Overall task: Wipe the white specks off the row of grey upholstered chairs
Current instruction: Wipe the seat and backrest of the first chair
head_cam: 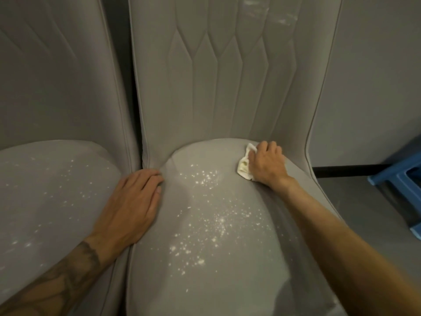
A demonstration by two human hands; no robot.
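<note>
The head view is filled by two grey upholstered chairs standing side by side. The middle chair (pixel 227 258) has a quilted backrest (pixel 216 76), and its seat is scattered with white specks (pixel 211 220) from near the back down toward the front edge. At the back right of this seat, a crumpled white cloth (pixel 245 164) is pressed against the upholstery by the right hand (pixel 266 165), whose fingers are curled over the cloth and grip it. The left hand (pixel 134 201) is laid flat, fingers straight and together, over the seam where the two seats meet; nothing is held in it. A tattoo is seen on the left forearm (pixel 68 274). The left chair (pixel 50 201) also carries white specks across its seat, more thinly spread. Faint white smears are visible near the top of the quilted backrest. At the right edge, part of a blue plastic stool (pixel 401 176) is seen on the floor.
</note>
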